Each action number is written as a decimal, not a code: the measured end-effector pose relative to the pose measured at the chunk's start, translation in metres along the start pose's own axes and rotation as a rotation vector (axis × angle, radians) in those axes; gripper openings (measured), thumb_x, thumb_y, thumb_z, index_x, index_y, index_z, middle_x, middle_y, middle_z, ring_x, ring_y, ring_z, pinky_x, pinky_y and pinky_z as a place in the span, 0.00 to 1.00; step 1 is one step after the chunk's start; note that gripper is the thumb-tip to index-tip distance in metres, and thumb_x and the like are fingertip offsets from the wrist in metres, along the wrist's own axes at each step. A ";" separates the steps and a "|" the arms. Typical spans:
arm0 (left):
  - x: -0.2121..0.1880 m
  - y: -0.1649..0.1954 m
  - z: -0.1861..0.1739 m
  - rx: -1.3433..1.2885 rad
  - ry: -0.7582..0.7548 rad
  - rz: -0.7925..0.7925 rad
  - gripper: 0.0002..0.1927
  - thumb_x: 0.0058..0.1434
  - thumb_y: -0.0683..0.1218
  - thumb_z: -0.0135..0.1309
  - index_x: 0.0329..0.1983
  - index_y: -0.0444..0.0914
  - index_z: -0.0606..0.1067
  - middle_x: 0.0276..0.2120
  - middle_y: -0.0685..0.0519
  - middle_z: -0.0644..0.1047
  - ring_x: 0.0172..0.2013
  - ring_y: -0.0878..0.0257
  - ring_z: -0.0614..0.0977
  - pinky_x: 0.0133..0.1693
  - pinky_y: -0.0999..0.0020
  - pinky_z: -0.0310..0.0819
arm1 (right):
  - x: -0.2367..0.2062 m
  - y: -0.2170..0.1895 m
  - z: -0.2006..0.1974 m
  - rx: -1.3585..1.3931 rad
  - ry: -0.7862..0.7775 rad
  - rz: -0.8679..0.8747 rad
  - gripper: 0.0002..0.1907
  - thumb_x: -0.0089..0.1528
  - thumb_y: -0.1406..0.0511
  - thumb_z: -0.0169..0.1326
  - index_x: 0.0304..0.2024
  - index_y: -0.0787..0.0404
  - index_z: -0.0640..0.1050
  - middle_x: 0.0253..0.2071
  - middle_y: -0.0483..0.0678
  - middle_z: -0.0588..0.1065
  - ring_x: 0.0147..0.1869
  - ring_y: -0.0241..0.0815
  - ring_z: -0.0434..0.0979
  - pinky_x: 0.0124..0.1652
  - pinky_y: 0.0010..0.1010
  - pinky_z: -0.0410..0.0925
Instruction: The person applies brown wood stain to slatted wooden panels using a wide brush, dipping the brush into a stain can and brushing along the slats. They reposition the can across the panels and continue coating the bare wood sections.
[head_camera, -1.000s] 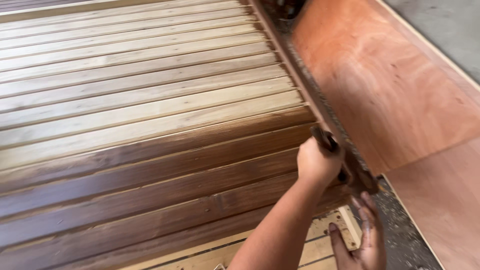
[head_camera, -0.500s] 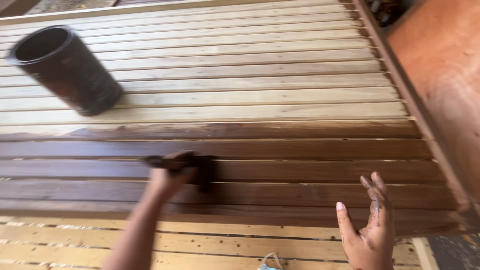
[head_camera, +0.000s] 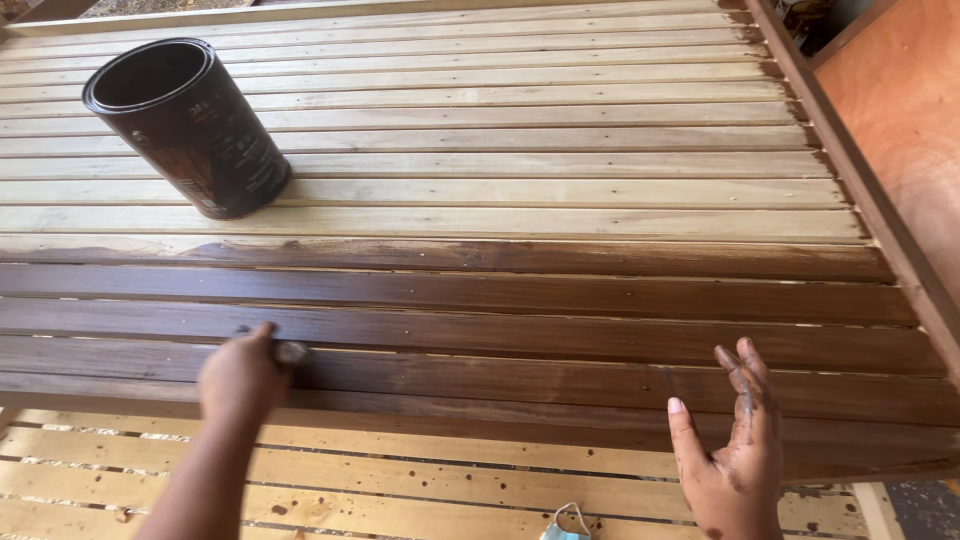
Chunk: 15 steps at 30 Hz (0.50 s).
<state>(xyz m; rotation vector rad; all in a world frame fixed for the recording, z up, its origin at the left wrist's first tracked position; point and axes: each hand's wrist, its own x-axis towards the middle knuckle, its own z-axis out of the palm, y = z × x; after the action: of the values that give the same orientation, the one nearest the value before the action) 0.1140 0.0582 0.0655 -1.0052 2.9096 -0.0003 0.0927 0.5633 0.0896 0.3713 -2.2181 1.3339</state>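
I see my left hand clenched around what looks like a small brush, blurred, on the dark-stained wooden slats, well below the open dark metal stain can. My stain-smeared right hand hovers open, fingers released, far right of the can.

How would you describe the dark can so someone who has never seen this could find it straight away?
Start from the big slatted wooden panel, whose near slats are stained dark brown and far slats are still pale. On the pale part, toward the far left corner, stands an open, dark brown cylindrical metal can. It is the only object standing on the slats, well beyond the left hand.
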 end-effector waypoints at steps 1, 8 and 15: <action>-0.011 0.019 -0.003 0.010 -0.054 -0.003 0.30 0.59 0.49 0.63 0.66 0.53 0.73 0.43 0.47 0.84 0.43 0.51 0.87 0.44 0.56 0.83 | 0.000 0.002 -0.005 -0.025 0.001 0.014 0.35 0.58 0.74 0.58 0.67 0.67 0.62 0.76 0.61 0.56 0.77 0.54 0.63 0.73 0.45 0.59; -0.101 0.157 -0.021 -0.485 -0.002 0.409 0.31 0.46 0.43 0.68 0.57 0.48 0.77 0.44 0.48 0.83 0.45 0.48 0.84 0.46 0.56 0.80 | -0.004 0.030 -0.052 -0.024 0.048 -0.008 0.35 0.58 0.74 0.58 0.67 0.67 0.61 0.76 0.61 0.57 0.77 0.55 0.63 0.73 0.44 0.59; -0.216 0.367 -0.049 -0.644 -0.159 0.778 0.34 0.43 0.42 0.68 0.57 0.40 0.74 0.42 0.44 0.81 0.44 0.47 0.83 0.44 0.53 0.77 | -0.005 0.052 -0.126 -0.225 0.081 0.045 0.35 0.58 0.75 0.59 0.67 0.67 0.65 0.75 0.62 0.60 0.79 0.56 0.62 0.75 0.48 0.59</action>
<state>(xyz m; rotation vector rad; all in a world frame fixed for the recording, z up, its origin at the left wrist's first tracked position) 0.0544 0.4791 0.1202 0.1798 2.9652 1.0299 0.1085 0.6985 0.0963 0.1828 -2.2899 1.0866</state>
